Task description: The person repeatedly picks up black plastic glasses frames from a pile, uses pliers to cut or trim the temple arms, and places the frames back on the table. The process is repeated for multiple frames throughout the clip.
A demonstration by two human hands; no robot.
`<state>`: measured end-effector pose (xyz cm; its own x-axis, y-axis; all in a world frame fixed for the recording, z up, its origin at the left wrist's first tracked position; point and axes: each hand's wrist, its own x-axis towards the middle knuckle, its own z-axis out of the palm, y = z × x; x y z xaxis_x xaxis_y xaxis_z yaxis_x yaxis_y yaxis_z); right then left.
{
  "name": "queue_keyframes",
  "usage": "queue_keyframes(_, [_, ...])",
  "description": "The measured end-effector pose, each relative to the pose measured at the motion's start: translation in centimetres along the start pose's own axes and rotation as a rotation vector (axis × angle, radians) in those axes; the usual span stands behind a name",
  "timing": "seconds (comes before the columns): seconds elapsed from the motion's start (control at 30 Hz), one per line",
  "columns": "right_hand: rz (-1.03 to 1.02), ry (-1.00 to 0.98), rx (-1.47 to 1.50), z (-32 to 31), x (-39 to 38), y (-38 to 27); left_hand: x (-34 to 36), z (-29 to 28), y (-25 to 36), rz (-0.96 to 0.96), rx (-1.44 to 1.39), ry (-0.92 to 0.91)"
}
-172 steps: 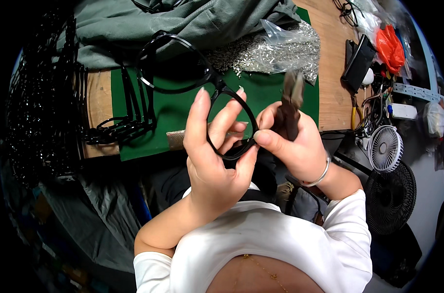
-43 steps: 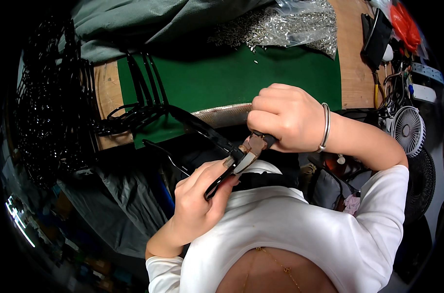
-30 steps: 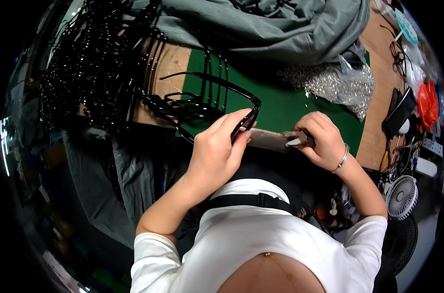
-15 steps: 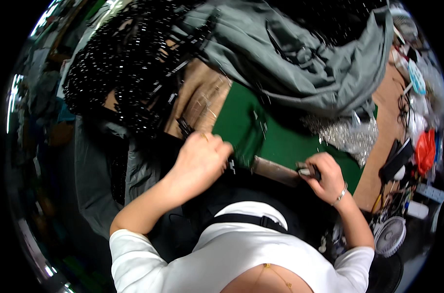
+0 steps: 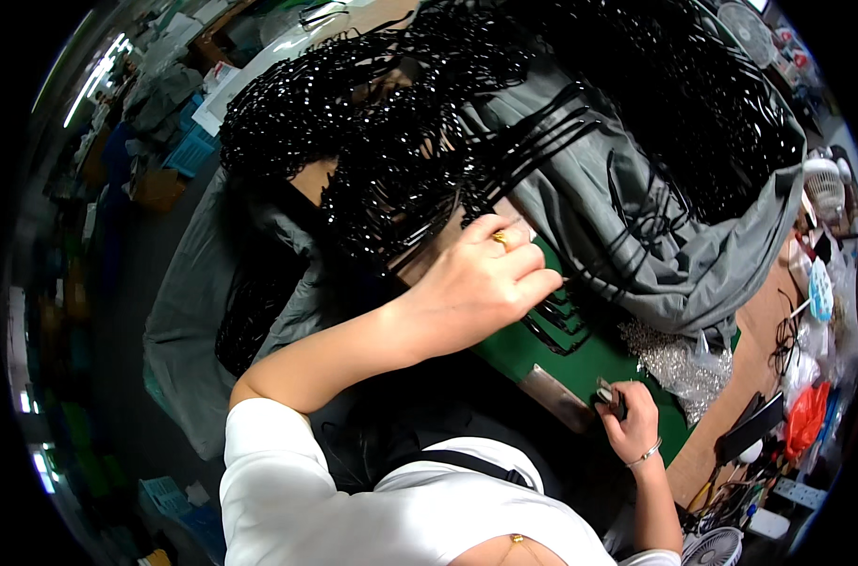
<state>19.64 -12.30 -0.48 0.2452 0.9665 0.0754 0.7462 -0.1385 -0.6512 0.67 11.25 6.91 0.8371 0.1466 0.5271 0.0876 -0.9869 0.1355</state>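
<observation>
My left hand (image 5: pixel 481 278) is closed in a pinch on several thin, glossy black cords (image 5: pixel 561 325), whose bent ends hang over the green mat (image 5: pixel 509 358). Other cords from the bunch stretch past my fingers toward the far side. A big tangled heap of shiny black cords (image 5: pixel 391 123) lies beyond that hand. My right hand (image 5: pixel 634 420) is wrapped round a small hand tool (image 5: pixel 606 391) with a metal tip and a dark grip; its exact kind is unclear. Beside it, a flat brownish bar (image 5: pixel 556 398) lies along the mat's near edge.
Grey cloth (image 5: pixel 608 203) with more black cords covers the far right. Small silver metal pieces (image 5: pixel 684 373) spill from clear plastic on the mat. A dark phone-like slab (image 5: pixel 750 429), a red plastic bag (image 5: pixel 806 422) and a small fan (image 5: pixel 717 547) are on the right.
My left hand has moved right and away from me, and the cords now stretch across the grey cloth. My right hand still grips the tool by the bar. The view has shifted.
</observation>
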Motion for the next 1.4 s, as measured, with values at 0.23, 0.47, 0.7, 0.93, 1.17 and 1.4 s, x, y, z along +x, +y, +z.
queue_keyframes(0.23, [0.048,0.005,-0.03,0.2,-0.1,0.0,-3.4,-2.6,-0.8,-0.07,0.048,-0.029])
queue_keyframes(0.47, [0.237,0.102,0.027,0.9,1.1,0.2,-6.8,-7.4,-0.7,-0.218,0.07,0.04])
queue_keyframes(0.7, [0.261,0.054,0.007,0.3,1.1,0.2,-9.6,-11.4,-3.5,-0.369,0.33,-0.012])
queue_keyframes(0.93, [0.288,0.098,0.067,0.9,1.5,0.4,-8.1,-9.9,-9.0,-0.275,0.309,-0.099])
queue_keyframes(1.17, [0.158,0.121,0.145,-0.2,0.9,0.4,-9.2,-6.0,-9.0,-0.286,0.306,-0.391])
queue_keyframes(1.4, [0.086,0.155,0.184,-0.6,-0.1,2.5,-1.5,-5.9,-0.7,-0.347,-0.09,-0.387])
